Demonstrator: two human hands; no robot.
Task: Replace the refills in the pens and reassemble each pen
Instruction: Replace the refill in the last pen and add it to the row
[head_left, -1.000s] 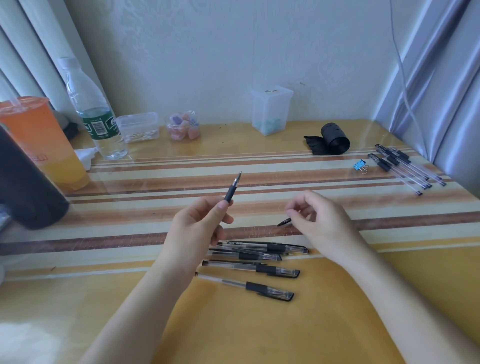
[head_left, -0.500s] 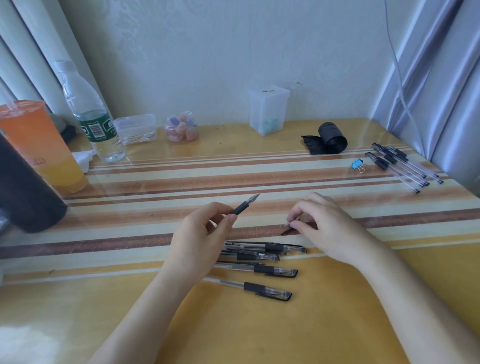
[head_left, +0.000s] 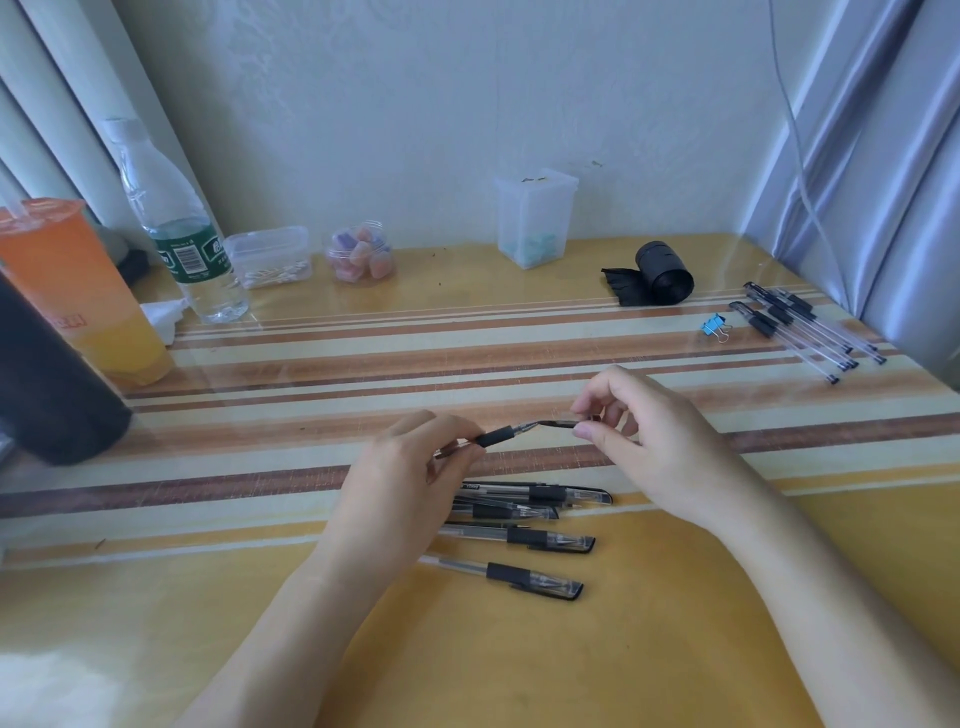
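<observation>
My left hand (head_left: 400, 483) grips an uncapped pen (head_left: 501, 435) by its black rubber grip, tip pointing right. My right hand (head_left: 649, 441) pinches a clear pen cap (head_left: 563, 424) with a dark clip; the cap's mouth meets the pen's tip. Both hover above the striped table. Just below my hands lie several capped clear pens (head_left: 524, 535) with black grips, side by side, caps to the right. A second group of several pens (head_left: 800, 327) rests at the far right of the table.
On the left stand an orange drink cup (head_left: 78, 296), a dark cylinder (head_left: 47, 395) and a water bottle (head_left: 176, 228). Along the wall sit a small clear box (head_left: 270, 257), a jar of coloured pieces (head_left: 361, 254), a tall clear container (head_left: 535, 215) and a black roll (head_left: 660, 273). A blue binder clip (head_left: 712, 326) lies near the right pens.
My left hand has lowered the pen from pointing up to lying almost level. My right hand picked up the cap from the table and brought it to the pen's tip.
</observation>
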